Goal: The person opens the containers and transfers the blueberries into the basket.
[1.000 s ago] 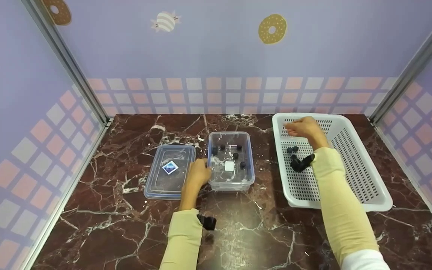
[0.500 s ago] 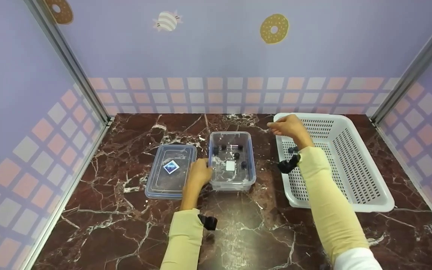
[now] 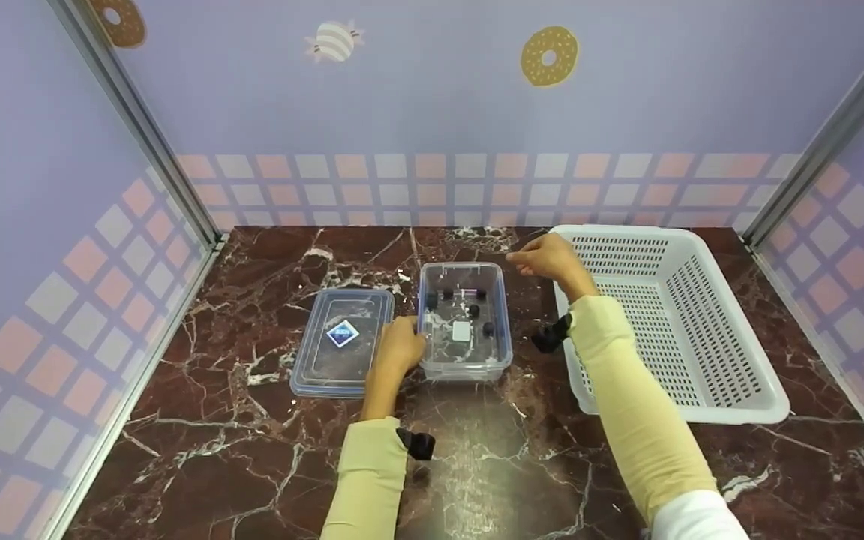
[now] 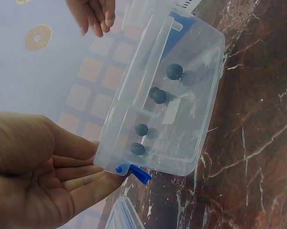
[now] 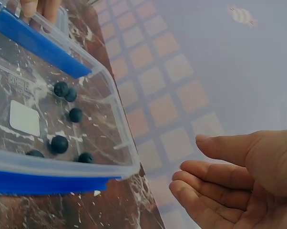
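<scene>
A clear plastic food box [image 3: 465, 369] with blue side latches stands mid-table. Several dark round berries that look like blueberries [image 5: 59, 144] lie on its bottom. My left hand [image 3: 400, 345] holds the box's left rim; in the left wrist view, thumb and fingers [image 4: 93, 188] grip the wall near a blue latch [image 4: 139, 173]. My right hand [image 3: 550, 259] hovers between the box's far right corner and the white basket [image 3: 758, 409]. The right wrist view shows its thumb and fingers [image 5: 212, 174] apart, with nothing visible between them.
A clear lid [image 3: 319, 367] with a blue diamond label lies left of the box. The white perforated basket stands on the right, its left part hidden behind my right arm. Patterned purple walls [image 3: 432, 97] enclose the dark marbled table [image 3: 252, 457].
My right hand has moved left, from over the basket, past its left rim, toward the box. Berries seen in the basket earlier are now behind my arm. The left hand stays put.
</scene>
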`<state>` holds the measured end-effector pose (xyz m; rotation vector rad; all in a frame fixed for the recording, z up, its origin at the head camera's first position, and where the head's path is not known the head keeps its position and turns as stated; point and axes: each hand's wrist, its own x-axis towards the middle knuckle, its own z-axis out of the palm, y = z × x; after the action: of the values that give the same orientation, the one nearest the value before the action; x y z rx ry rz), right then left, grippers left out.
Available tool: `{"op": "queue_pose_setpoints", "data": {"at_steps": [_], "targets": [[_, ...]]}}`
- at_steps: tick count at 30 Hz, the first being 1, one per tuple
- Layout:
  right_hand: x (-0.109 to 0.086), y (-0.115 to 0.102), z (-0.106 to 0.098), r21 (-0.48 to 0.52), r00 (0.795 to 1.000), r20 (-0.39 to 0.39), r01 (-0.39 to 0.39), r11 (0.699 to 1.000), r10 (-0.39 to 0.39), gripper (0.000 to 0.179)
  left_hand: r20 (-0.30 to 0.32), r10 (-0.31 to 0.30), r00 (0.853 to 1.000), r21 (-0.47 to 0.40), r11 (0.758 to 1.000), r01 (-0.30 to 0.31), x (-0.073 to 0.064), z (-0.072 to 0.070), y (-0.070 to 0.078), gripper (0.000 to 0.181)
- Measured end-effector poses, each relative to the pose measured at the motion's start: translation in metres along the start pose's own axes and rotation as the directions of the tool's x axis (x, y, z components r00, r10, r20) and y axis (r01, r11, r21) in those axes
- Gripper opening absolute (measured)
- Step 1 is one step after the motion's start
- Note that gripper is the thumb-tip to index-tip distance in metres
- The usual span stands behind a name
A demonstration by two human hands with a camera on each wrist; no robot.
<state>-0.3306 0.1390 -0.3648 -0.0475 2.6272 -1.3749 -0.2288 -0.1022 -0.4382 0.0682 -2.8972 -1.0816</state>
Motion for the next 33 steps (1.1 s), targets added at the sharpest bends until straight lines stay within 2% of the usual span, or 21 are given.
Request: {"op": "queue_pose_setpoints", "data": {"at_steps": [1,2,6,8,9,10,17,24,30,33], "targets": [[0.000,-0.001,0.003,-0.012,1.000,-0.001,0.006,1.000,-0.006,0.032,-0.002,-0.001,1.000,0.002,1.000,0.001,0.000,0.000,0.000,0.027],[0.001,-0.001,0.005,-0.025,1.000,0.000,0.011,1.000,-0.011,0.032,-0.023,0.022,1.000,0.010,1.000,-0.021,0.004,0.006,-0.007,0.027],[0.001,-0.004,0.015,-0.039,0.999,0.017,0.027,0.999,-0.027,0.030,-0.025,0.015,1.000,0.007,1.000,-0.015,0.005,0.007,-0.009,0.029],[0.002,-0.005,0.019,-0.065,0.999,0.025,0.040,0.997,-0.039,0.029,-0.026,0.022,0.999,0.002,1.000,-0.022,0.005,0.007,-0.009,0.028],[0.002,-0.006,0.021,-0.083,0.999,0.029,0.048,0.995,-0.046,0.029,-0.007,0.000,1.000,-0.010,1.000,0.000,0.001,0.002,-0.002,0.028],[0.002,-0.007,0.023,-0.112,0.998,0.032,0.057,0.992,-0.054,0.028,-0.004,0.001,1.000,-0.012,1.000,-0.001,0.000,0.001,-0.002,0.027],[0.002,-0.012,0.035,-0.344,0.991,0.078,0.126,0.930,-0.105,0.026,-0.001,0.004,1.000,-0.005,1.000,-0.004,-0.003,-0.002,0.002,0.024],[0.000,-0.014,0.044,-0.394,0.984,0.138,0.155,0.906,-0.108,0.020,0.001,0.016,1.000,-0.017,1.000,-0.016,-0.005,-0.003,0.004,0.023],[0.001,-0.015,0.049,-0.463,0.974,0.184,0.207,0.862,-0.135,0.019,-0.005,0.013,1.000,-0.015,1.000,-0.013,-0.005,-0.003,0.005,0.020],[0.002,-0.014,0.050,-0.476,0.972,0.192,0.213,0.853,-0.136,0.020,-0.003,0.005,1.000,-0.014,1.000,-0.005,-0.004,-0.003,0.005,0.020]]}}
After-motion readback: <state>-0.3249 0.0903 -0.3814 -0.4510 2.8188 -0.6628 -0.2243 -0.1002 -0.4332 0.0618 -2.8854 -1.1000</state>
